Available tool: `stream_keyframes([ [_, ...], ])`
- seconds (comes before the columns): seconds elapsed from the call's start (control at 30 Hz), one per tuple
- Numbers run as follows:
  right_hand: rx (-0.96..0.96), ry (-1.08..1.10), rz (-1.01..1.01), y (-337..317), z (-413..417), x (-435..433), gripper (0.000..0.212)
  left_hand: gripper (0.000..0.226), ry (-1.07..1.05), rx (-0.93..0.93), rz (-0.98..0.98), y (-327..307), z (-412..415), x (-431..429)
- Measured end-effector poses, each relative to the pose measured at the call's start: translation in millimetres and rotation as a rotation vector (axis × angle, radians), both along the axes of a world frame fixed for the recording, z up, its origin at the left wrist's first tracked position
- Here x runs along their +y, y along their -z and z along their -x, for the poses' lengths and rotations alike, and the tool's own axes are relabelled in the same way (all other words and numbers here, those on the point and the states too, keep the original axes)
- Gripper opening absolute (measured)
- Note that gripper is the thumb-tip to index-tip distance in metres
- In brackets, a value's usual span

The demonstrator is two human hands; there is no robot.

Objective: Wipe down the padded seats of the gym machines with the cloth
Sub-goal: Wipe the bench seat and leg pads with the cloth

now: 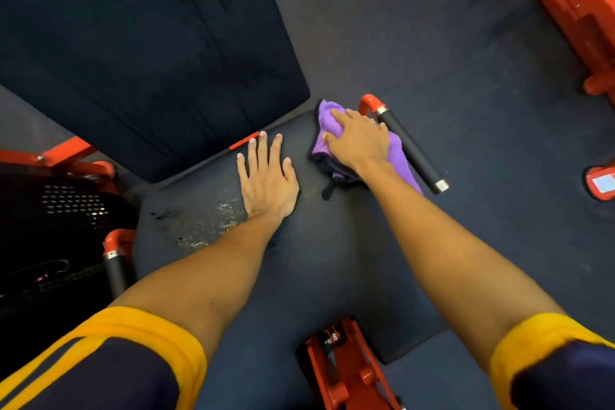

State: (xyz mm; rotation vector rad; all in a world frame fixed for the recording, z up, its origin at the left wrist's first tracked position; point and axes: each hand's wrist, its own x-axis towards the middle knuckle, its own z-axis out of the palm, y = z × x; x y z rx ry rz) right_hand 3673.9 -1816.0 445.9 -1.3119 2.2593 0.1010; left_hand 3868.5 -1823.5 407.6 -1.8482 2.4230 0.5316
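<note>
Head: cloth (327,116) half under right hand (360,140)

Seat (299,260) matt vinyl, scuffed; cloth (327,116) soft microfibre; handle (412,150) matt rubber grip

A black-gripped handle (412,150) sits at three o'clock, a second handle (114,271) at eight. Red frame beam (565,0) at two, red bracket (349,373) at six, perforated black panel (66,206) at nine.

No text, brand or number can be read. At three o'clock, a pale sticker (603,182) on an orange metal machine foot (589,181) is too blurred to make out.
</note>
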Motion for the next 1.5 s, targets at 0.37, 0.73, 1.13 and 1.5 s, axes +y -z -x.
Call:
stream_keyframes([
  [0.37, 0.029, -0.352, -0.013, -13.4, -11.0, 60.1, 0.067, 0.062, -0.036, 0.057, 0.014, 3.8, -1.7, 1.9],
  [0.73, -0.028, -0.533, -0.011, 0.0, -31.8, -65.3, 0.051, 0.064, -0.02, 0.0, 0.005, 8.9, -1.3, 2.1],
  [1.13, 0.025, -0.623, 0.093, 1.9, -31.3, -47.3, 0.063, 0.064, 0.006, -0.032, -0.003, 9.3, -0.8, 0.1],
  [1.5, -0.033, -0.35, 0.148, -2.8, -55.0, 53.0, 0.069, 0.066, 0.042, -0.096, 0.016, 17.2, -5.9, 0.2],
])
